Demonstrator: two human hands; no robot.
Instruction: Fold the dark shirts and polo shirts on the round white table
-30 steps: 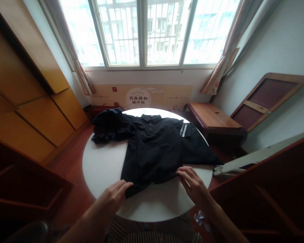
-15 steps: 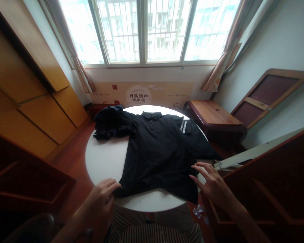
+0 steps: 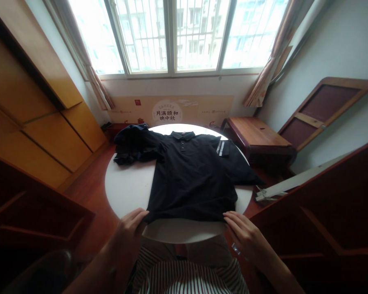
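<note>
We have the black shirt [image 3: 191,175] spread across the white table [image 3: 127,188], collar away from us. Our left hand [image 3: 132,222] and right hand [image 3: 243,232] each clamp a hem corner — apparently so the hem lies taut between them — though shadow obscures our thumbs. The dark bundle [image 3: 131,143] sits farther back, leaving the hem unobstructed.

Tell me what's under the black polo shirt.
The white round table lies under the black polo shirt, showing on both sides and past its hem. Whatever else may be beneath the shirt's body is covered.
</note>
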